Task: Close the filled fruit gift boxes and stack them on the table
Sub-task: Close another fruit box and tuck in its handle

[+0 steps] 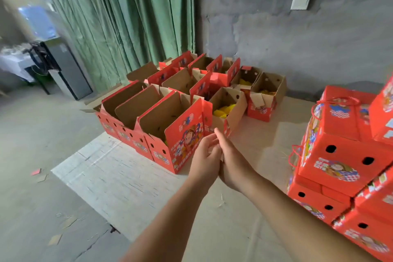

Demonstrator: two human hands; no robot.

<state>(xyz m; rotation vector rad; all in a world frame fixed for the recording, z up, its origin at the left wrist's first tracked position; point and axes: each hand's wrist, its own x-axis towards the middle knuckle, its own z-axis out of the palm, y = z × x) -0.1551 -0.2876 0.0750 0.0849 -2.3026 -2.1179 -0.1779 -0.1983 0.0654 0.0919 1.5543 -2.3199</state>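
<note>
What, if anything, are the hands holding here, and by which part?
Nothing. The left hand and right hand are open, touching each other in front of the open boxes.

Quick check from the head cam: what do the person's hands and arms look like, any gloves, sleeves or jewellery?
Both are bare. The left hand and right hand wear no gloves, and no rings, watch or bracelets show. Both forearms are uncovered as far as the bottom frame edge, with no sleeve in view. No tape, markings or bandages are visible.

Glossy red printed cardboard gift boxes [170, 134] with matt brown insides, rough concrete wall [297, 49], green cloth curtain [127, 17]
</note>
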